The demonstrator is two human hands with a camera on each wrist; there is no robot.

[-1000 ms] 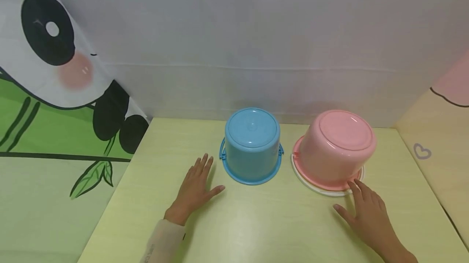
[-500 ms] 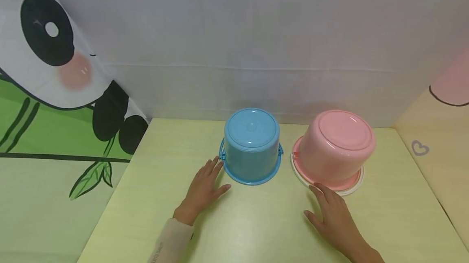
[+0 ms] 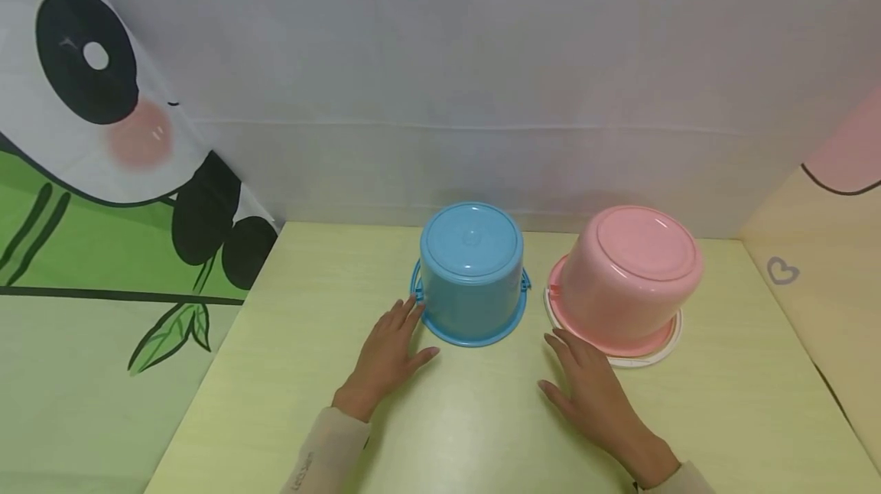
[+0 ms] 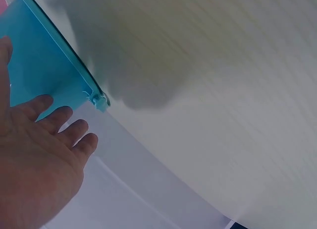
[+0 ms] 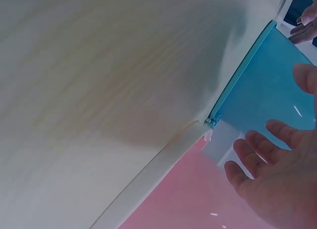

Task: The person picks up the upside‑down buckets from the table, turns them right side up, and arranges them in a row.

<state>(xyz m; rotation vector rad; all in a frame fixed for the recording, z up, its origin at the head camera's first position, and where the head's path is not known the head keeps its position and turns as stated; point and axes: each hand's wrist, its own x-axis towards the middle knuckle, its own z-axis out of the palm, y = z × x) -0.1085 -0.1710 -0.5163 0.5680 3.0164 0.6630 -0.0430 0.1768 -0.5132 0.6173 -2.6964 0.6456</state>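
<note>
A blue bucket (image 3: 472, 280) stands upside down on the table, its handle hinged at the rim. To its right a pink bucket (image 3: 633, 280), also bottom up, rests over a white ring-like piece (image 3: 643, 361). My left hand (image 3: 387, 356) is beside the blue bucket's left rim, fingers spread; whether the fingertips touch it I cannot tell. Over the table in front of the pink bucket's left side is my right hand (image 3: 585, 391), fingers loosely extended, holding nothing. In the left wrist view the palm of the left hand (image 4: 39, 159) faces the blue bucket (image 4: 39, 60).
The pale yellow table (image 3: 468, 433) meets a white cloth backdrop (image 3: 440, 96) behind the buckets. A printed panda-like cloth (image 3: 89, 234) hangs at the left, and a cream panel (image 3: 826, 310) with a heart rises at the right.
My right hand has moved left from the pink bucket's front right toward the space between the buckets. My left hand has shifted slightly right, closer to the blue bucket. Both buckets have stayed put.
</note>
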